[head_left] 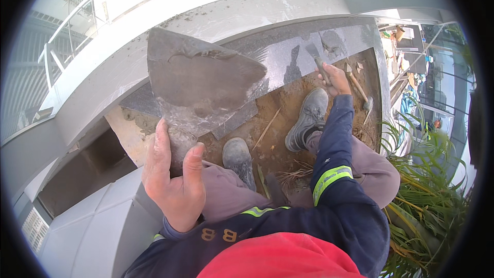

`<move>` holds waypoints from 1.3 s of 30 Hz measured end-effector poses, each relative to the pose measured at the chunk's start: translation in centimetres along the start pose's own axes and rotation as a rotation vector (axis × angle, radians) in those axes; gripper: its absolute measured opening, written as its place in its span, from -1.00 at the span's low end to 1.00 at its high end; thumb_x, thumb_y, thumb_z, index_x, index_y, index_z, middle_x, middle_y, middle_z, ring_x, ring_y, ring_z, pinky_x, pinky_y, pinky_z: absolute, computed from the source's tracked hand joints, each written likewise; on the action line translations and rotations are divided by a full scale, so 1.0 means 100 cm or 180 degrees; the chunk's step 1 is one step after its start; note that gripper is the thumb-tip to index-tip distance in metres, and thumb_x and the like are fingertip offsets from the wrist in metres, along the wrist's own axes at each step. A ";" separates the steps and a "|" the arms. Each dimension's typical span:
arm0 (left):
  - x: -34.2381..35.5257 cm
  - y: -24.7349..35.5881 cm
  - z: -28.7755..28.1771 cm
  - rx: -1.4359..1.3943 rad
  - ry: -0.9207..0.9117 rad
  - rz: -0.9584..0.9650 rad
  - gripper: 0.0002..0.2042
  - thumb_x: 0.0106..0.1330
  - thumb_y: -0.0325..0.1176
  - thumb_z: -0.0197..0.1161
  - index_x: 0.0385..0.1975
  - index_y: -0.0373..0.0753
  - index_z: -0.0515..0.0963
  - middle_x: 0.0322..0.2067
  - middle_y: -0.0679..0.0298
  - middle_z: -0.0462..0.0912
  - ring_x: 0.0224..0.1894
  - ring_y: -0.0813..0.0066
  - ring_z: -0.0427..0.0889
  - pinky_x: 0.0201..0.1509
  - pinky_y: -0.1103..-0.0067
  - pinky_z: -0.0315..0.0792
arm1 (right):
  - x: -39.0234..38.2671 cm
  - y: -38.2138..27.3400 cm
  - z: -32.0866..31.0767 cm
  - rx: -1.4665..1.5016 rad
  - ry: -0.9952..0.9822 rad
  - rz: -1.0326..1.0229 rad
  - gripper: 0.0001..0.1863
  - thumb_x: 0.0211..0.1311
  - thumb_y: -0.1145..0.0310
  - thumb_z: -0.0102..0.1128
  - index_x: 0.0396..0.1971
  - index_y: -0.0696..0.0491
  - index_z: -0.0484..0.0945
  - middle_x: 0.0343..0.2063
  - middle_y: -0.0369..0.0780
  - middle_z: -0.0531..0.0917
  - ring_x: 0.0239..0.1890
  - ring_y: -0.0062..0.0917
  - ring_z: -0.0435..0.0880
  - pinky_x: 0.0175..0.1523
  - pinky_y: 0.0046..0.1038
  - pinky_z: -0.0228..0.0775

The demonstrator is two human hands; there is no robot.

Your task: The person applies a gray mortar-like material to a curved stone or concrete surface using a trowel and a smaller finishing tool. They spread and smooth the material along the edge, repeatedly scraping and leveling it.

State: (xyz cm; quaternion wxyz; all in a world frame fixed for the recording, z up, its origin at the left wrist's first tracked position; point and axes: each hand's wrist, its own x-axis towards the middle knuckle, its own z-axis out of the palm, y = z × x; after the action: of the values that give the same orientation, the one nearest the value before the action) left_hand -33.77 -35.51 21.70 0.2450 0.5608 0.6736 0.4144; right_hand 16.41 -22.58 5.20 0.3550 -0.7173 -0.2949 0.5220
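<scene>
My left hand [175, 175] grips the lower edge of a broken grey stone slab piece [198, 77] and holds it up close to the camera, smeared with mortar. My right hand [335, 79], arm stretched forward in a dark blue sleeve with a reflective band, is closed around the handle of a small trowel [315, 54]. The trowel's blade rests on the dark granite ledge [288, 46]. My two grey shoes [309, 118] stand in the sandy soil bed [288, 103] below the ledge.
A hammer [360, 92] lies on the soil right of my hand, next to small stone chips. A flat dark slab piece [234, 121] lies on the soil. A light concrete wall [154, 36] curves at left. Palm fronds [427, 195] crowd the right.
</scene>
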 end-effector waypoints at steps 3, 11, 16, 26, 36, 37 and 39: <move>0.000 -0.002 -0.002 0.0143 0.0025 -0.0222 -0.46 0.30 -0.41 0.41 0.22 -0.57 0.46 0.05 -0.15 0.66 0.08 0.11 0.67 0.20 0.42 0.46 | 0.035 -0.006 -0.002 -0.0413 -0.0247 0.0031 -0.61 0.46 0.15 0.22 0.03 0.17 0.63 -0.25 -0.25 0.74 -0.50 -0.69 0.59 -0.51 -0.62 0.36; -0.002 -0.001 -0.001 -0.0046 0.0362 -0.0673 -0.45 0.37 -0.36 0.35 0.25 -0.60 0.41 0.09 -0.14 0.61 0.12 0.20 0.60 0.22 0.44 0.42 | 0.101 -0.053 0.066 -0.2697 -0.1105 -0.0323 -0.57 0.31 -0.01 0.35 -0.17 0.10 0.77 -0.48 -0.36 0.69 -0.64 -0.73 0.38 -0.61 -0.60 0.11; 0.001 -0.004 -0.005 -0.0098 0.0172 -0.0662 -0.44 0.35 -0.39 0.37 0.26 -0.62 0.40 0.14 -0.20 0.59 0.21 0.12 0.59 0.32 0.41 0.39 | 0.105 -0.067 0.113 -0.3192 -0.1576 -0.0579 -0.59 0.31 -0.02 0.35 -0.32 0.07 0.78 -0.58 -0.34 0.63 -0.63 -0.72 0.34 -0.60 -0.54 0.06; 0.003 0.000 0.002 -0.0549 0.0433 -0.0963 -0.43 0.37 -0.39 0.36 0.27 -0.62 0.38 0.13 -0.14 0.60 0.18 0.20 0.59 0.29 0.43 0.40 | 0.024 -0.050 0.251 -0.3274 -0.1799 -0.1667 -0.58 0.33 0.09 0.29 -0.45 0.19 0.76 -0.67 -0.20 0.63 -0.52 -0.44 0.63 -0.29 -0.29 0.46; 0.014 -0.014 -0.007 -0.0128 0.0069 -0.0069 -0.45 0.22 -0.51 0.44 0.24 -0.48 0.49 -0.11 -0.02 0.69 -0.04 0.19 0.69 0.11 0.47 0.49 | -0.094 -0.065 0.269 -0.2201 -0.2675 -0.2034 -0.60 0.32 0.15 0.33 -0.04 0.17 0.72 -0.25 -0.05 0.79 -0.36 -0.30 0.76 -0.14 -0.26 0.59; 0.016 -0.016 -0.006 0.0009 0.0029 -0.0056 -0.46 0.22 -0.52 0.43 0.23 -0.47 0.50 -0.15 -0.01 0.67 -0.09 0.16 0.68 0.07 0.46 0.49 | -0.112 -0.101 0.243 -0.2373 -0.2538 -0.1071 -0.57 0.31 0.18 0.34 0.01 0.20 0.70 -0.32 -0.10 0.78 -0.48 -0.53 0.67 -0.31 -0.44 0.54; 0.017 -0.015 -0.006 0.0141 -0.0186 -0.0024 -0.47 0.22 -0.52 0.43 0.23 -0.43 0.51 -0.24 0.01 0.64 -0.17 0.10 0.67 0.00 0.44 0.50 | -0.128 -0.109 0.182 -0.1661 -0.1431 -0.1044 -0.53 0.35 0.18 0.32 0.04 0.29 0.66 -0.46 -0.24 0.70 -0.56 -0.71 0.54 -0.47 -0.62 0.34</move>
State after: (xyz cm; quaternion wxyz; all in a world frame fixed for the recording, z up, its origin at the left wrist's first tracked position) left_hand -35.57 -34.06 21.00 0.2536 0.5755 0.6772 0.3818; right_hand -5.19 -22.80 17.33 0.1657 -0.5944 -0.5994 0.5098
